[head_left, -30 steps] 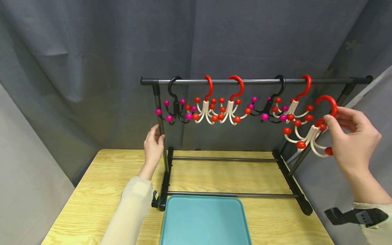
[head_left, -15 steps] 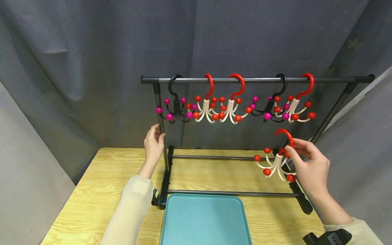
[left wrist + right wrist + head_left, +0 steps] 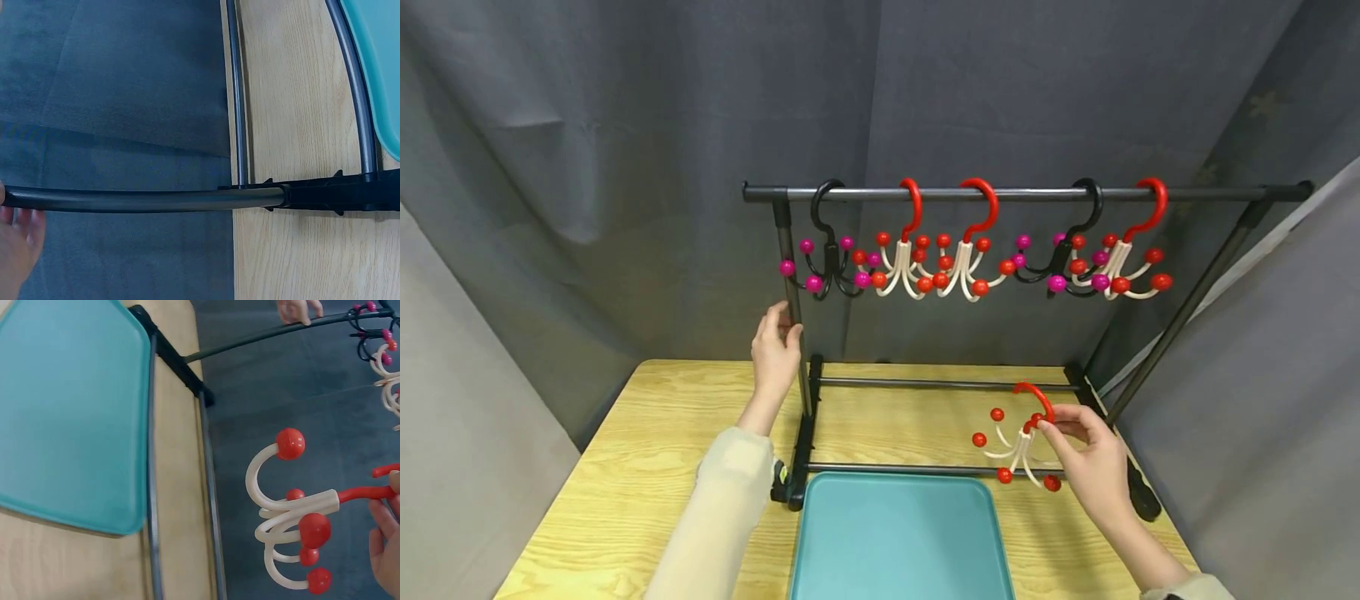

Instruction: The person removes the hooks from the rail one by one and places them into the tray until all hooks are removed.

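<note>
Right hand (image 3: pixel 1093 454), forearm reaching up from 5 o'clock, pinches the red top hook of a cream multi-prong hanger w/ red ball tips (image 3: pixel 1018 442), held just above the wooden counter (image 3: pixel 625 492) at 1 o'clock of the teal plastic tray (image 3: pixel 898 542). Left hand (image 3: pixel 775 350), arm raised, fingers curled round the black metal rack's left upright (image 3: pixel 793 333), below the top bar (image 3: pixel 1210 196) carrying five more hangers.

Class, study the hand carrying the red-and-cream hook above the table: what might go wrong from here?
1. The right hand only pinches the multi-prong hook by its red top, so it may slip and fall.
2. Its prongs hang close to the rack's lower bar and might snag there.
3. It may miss the teal tray.
</note>
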Demonstrator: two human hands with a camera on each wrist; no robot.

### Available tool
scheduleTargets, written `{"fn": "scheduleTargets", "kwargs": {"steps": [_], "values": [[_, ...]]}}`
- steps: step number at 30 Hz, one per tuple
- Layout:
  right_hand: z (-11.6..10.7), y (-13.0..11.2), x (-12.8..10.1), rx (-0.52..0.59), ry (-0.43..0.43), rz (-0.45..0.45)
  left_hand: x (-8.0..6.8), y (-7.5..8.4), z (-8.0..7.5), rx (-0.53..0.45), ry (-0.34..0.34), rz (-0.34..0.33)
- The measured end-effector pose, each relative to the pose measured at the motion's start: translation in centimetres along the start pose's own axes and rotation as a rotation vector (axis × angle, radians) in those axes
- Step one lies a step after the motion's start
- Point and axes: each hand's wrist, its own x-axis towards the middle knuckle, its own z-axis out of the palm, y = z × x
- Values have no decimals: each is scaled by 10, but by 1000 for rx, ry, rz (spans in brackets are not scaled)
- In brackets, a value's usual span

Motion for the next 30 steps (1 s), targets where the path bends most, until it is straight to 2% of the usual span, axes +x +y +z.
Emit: {"fn": "scheduleTargets", "kwargs": {"steps": [8, 13, 16, 20, 23, 30], "values": [[24, 15, -28, 50, -92, 88, 1, 0, 0, 16, -3, -18], [41, 25, -46, 21, -142, 92, 2, 1, 1, 10, -6, -20], [49, 31, -59, 16, -200, 139, 0, 1, 1, 10, -14, -28], [57, 37, -70, 18, -280, 252, -1, 0, 1, 12, -14, -30], [63, 41, -75, -5, -299, 290, 0, 2, 0, 8, -12, -26], [71, 50, -83, -7, -290, 283, -1, 4, 0, 13, -5, -26]]}}
